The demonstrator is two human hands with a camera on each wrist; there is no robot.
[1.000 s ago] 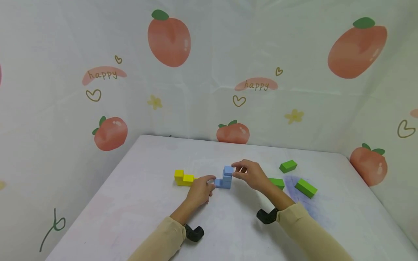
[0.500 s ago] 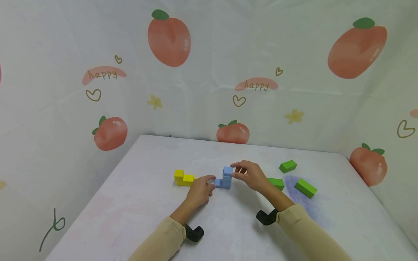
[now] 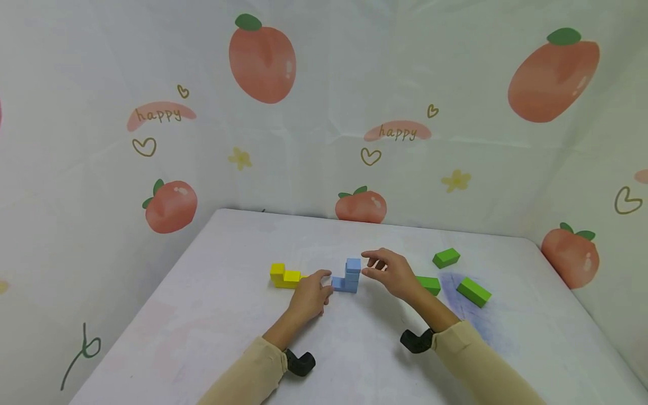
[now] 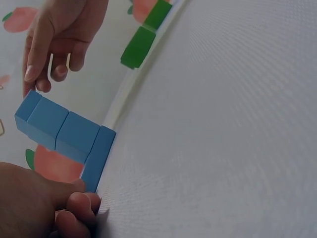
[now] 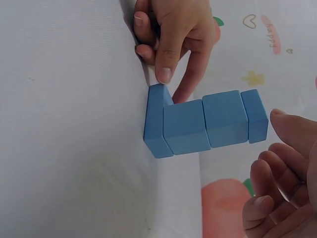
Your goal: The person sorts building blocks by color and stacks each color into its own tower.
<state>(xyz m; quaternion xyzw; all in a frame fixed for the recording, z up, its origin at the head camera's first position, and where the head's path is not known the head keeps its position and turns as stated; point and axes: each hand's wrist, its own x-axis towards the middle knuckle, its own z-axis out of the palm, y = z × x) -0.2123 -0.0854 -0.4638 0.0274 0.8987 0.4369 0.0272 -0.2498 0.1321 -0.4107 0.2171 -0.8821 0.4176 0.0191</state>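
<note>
On the white table, light blue blocks form an L-shaped stack point(image 3: 352, 277): a flat base block point(image 5: 156, 121) under a short column, with a thin block point(image 5: 254, 115) on top. My left hand point(image 3: 307, 293) is at the free left end of the base. Its thumb is close to the block's end, and its index finger stands slightly off the back corner in the head view. My right hand point(image 3: 395, 274) is to the right of the column's top, thumb and index finger spread, with a small gap to the top block. It holds nothing.
Left of my left hand is a stepped yellow block stack point(image 3: 284, 277), its right end partly behind that hand. Green blocks lie to the right: one point(image 3: 446, 258) at the back, one point(image 3: 473, 292) nearer, and one point(image 3: 429, 284) partly behind the right forearm.
My right fingers have drawn back rightward from the top block, which has shifted slightly left. My left index finger has lifted a little away from the base block. The yellow and green blocks stay put.
</note>
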